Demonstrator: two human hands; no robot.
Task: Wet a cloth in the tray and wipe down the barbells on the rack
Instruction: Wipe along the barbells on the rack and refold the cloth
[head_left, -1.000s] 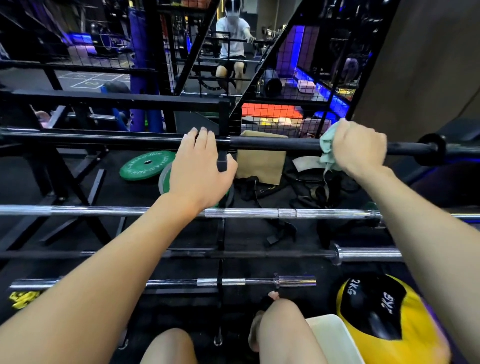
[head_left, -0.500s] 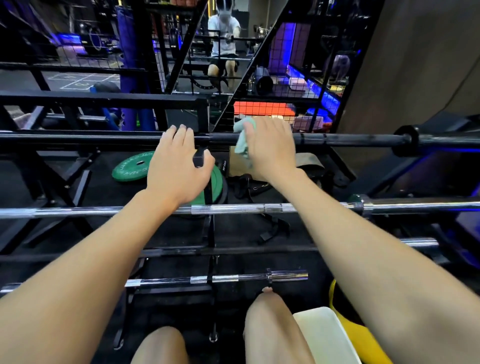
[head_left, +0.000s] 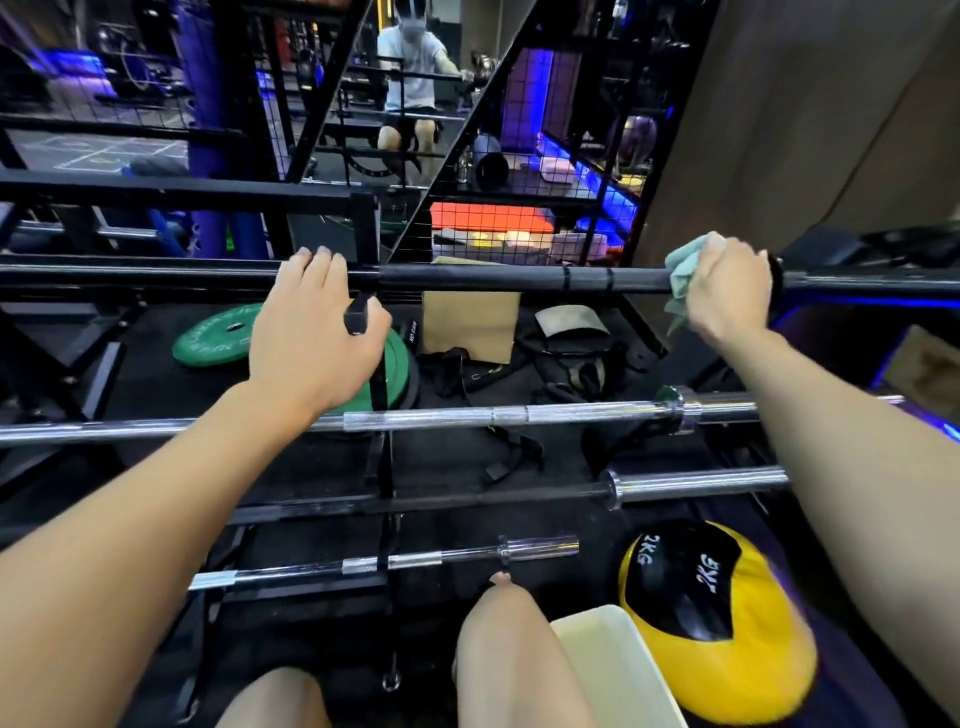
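A black barbell (head_left: 493, 278) lies across the top of the rack. My right hand (head_left: 727, 291) grips a pale green cloth (head_left: 683, 270) wrapped around this bar near its right collar. My left hand (head_left: 311, 322) rests over the same bar at the rack's upright, fingers curled over the top and thumb by a black peg. Below lie a chrome barbell (head_left: 441, 418), a dark barbell with a chrome sleeve (head_left: 675, 480) and a short chrome bar (head_left: 415, 560). The white tray (head_left: 618, 670) sits at the bottom beside my knee.
A yellow and black medicine ball (head_left: 727, 623) lies right of the tray. Green weight plates (head_left: 218, 338), a cardboard piece (head_left: 470, 327) and black straps (head_left: 566, 364) lie on the floor behind the rack. A mirror ahead reflects a person (head_left: 410, 67).
My right hand slid the cloth left along the top black bar to near my left hand, then back right to the collar. My left hand stayed on the bar.
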